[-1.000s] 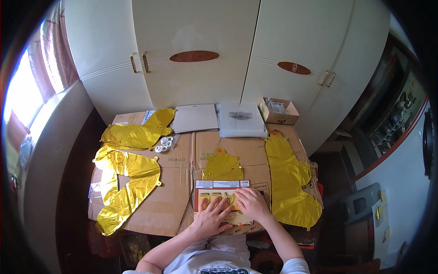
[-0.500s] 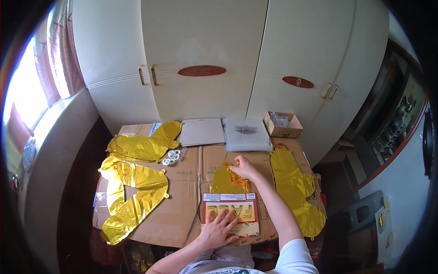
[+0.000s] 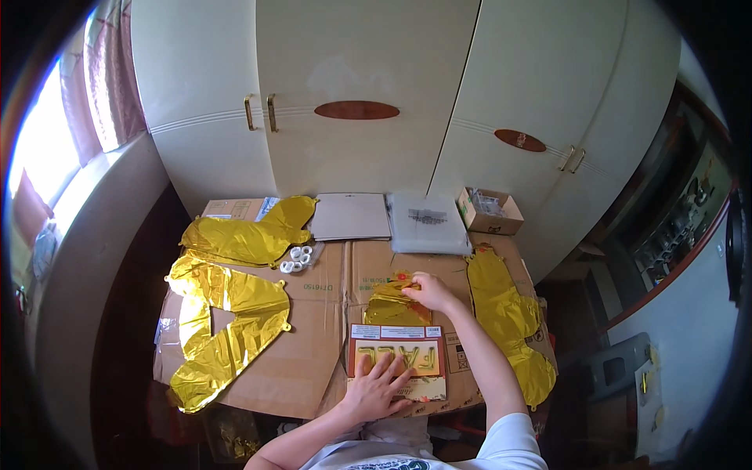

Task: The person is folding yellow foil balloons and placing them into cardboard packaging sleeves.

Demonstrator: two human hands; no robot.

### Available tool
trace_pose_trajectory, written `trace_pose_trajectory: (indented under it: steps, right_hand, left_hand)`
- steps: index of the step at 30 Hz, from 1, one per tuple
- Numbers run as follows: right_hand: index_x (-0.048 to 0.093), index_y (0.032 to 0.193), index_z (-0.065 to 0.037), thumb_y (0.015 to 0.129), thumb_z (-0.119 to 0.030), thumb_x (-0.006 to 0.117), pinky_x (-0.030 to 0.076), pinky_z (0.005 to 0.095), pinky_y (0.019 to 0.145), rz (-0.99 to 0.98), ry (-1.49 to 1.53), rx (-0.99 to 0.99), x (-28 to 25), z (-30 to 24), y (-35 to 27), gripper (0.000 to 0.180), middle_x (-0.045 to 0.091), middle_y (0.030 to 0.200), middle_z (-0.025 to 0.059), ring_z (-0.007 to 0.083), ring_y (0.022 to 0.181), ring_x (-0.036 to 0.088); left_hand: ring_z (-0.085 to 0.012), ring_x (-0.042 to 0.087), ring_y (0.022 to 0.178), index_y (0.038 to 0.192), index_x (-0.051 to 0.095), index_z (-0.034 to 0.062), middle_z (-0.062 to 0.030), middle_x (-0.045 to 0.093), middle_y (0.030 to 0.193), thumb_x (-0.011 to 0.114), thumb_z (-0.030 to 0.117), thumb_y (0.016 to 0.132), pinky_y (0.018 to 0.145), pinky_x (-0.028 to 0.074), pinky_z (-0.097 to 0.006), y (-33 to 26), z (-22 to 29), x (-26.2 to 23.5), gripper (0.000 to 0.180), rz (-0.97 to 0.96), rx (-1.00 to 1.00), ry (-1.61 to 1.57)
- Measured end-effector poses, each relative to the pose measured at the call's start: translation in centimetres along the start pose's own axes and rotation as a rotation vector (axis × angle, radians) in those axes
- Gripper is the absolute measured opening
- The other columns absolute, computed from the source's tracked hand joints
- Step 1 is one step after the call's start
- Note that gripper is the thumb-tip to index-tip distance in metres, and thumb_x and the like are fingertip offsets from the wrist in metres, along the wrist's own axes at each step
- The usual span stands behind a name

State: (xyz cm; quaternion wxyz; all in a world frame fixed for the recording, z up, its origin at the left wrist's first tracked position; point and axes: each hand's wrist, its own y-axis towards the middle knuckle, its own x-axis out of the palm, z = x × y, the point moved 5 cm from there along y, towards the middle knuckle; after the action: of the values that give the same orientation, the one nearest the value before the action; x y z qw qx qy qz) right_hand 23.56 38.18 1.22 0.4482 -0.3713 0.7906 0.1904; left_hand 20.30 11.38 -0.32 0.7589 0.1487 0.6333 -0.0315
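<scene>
1. On the cardboard (image 3: 313,345), near its front edge, the left hand (image 3: 376,392) lies flat, fingers spread, pressing a printed card pack (image 3: 398,362).
2. Just beyond it, the right hand (image 3: 429,291) pinches the top of a crinkled gold foil balloon (image 3: 395,305).
3. Bare cardboard lies open left of the pack.
4. Larger foil balloons (image 3: 227,313) flank both sides.

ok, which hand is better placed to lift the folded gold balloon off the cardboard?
Right. The right hand already touches the top edge of the folded balloon. The left hand lies flat on the packet nearer the person, probably pinning it.
</scene>
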Motion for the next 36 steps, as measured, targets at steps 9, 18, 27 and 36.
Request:
trace_pose_trajectory:
  steps: [9,18,27,36]
  right_hand:
    - [0.067,0.112,-0.008,0.089,-0.017,0.061,0.045,0.0406,0.103,0.310,-0.266,-0.513,2.7,-3.4,-7.4,0.025,0.063,0.125,0.0123,0.0268,0.121,0.057]
    - [0.062,0.112,-0.007,0.083,-0.033,0.072,0.045,0.0400,0.099,0.098,-0.138,-0.287,3.0,-1.0,-3.5,0.040,0.059,0.124,0.0128,0.0285,0.112,0.058]
    - [0.056,0.118,-0.006,0.070,-0.042,0.081,0.046,0.0406,0.098,-0.245,-0.013,-0.015,2.6,-1.1,1.0,0.065,0.057,0.124,0.0168,0.0325,0.114,0.057]
    - [0.065,0.112,-0.005,0.076,-0.040,0.075,0.049,0.0407,0.090,-0.330,-0.156,-0.099,2.7,-1.0,1.4,0.051,0.066,0.113,0.0178,0.0331,0.106,0.063]
  left_hand:
    - [-0.0312,0.037,0.137,0.144,0.043,0.0205,-0.0135,0.041,0.149,0.045,0.062,0.091,0.106,0.022,-0.064,0.0,0.0,0.2,0.068,0.009,0.003,-0.005]
    - [-0.0314,0.037,0.136,0.145,0.042,0.0206,-0.0137,0.040,0.149,0.046,0.062,0.090,0.105,0.022,-0.064,0.1,0.0,0.2,0.069,0.000,0.003,0.009]
    - [-0.0310,0.037,0.136,0.146,0.041,0.0207,-0.0135,0.041,0.148,0.045,0.063,0.091,0.105,0.023,-0.064,0.0,0.1,0.2,0.069,-0.006,0.004,0.029]
    - [-0.0309,0.036,0.137,0.146,0.040,0.0211,-0.0134,0.040,0.149,0.045,0.062,0.091,0.105,0.023,-0.064,0.0,0.2,0.2,0.069,-0.014,0.006,0.037]
